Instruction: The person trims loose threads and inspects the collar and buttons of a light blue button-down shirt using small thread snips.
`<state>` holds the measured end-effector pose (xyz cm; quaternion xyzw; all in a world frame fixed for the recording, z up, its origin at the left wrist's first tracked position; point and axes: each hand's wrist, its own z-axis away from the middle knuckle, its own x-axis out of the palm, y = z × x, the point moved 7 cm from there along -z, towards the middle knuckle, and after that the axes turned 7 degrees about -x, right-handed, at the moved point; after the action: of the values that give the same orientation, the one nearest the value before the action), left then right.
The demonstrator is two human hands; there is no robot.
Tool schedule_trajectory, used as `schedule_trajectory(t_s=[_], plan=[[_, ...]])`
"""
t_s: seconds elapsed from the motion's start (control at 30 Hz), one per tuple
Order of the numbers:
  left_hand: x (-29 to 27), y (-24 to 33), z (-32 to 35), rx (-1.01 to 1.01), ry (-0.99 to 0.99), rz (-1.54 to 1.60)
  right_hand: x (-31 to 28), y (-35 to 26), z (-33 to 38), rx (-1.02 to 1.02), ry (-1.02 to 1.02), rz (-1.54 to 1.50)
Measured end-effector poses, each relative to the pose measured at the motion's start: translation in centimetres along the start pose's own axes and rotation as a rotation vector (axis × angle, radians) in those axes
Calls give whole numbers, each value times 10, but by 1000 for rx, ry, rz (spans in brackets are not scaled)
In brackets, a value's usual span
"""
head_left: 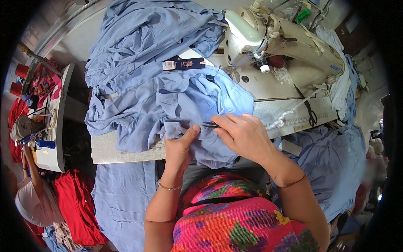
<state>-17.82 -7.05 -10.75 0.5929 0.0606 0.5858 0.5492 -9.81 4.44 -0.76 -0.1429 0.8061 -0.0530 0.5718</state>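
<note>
A light blue shirt (138, 94) lies bunched over the sewing table, with a dark hang tag (183, 64) on top of it. My left hand (181, 145) pinches a fold of this cloth between thumb and fingers. Close beside it, my right hand (243, 136) is closed on a pair of small dark thread snips (210, 124). Their tips point left at the cloth near my left thumb. Whether the blades touch the fabric I cannot tell.
A sewing machine (245, 35) stands at the back right, with white buttons (283, 76) on its bed. Black scissors (308, 108) lie right of my hands. More blue garments (319, 164) hang at the right. Leftward, another person (37, 197) sits by a second table (58, 122).
</note>
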Motion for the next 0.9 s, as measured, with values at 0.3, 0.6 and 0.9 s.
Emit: schedule_trajectory(t_s=[0.3,0.6,0.9], plan=[[0,1,0,28,10,-51,-1,-4,-1,-21,-6,63],[-2,2,1,57,78,-139,4,-2,-3,-70,-5,46],[-3,1,-1,11,18,-99,51,38,9,268,-98,-805]])
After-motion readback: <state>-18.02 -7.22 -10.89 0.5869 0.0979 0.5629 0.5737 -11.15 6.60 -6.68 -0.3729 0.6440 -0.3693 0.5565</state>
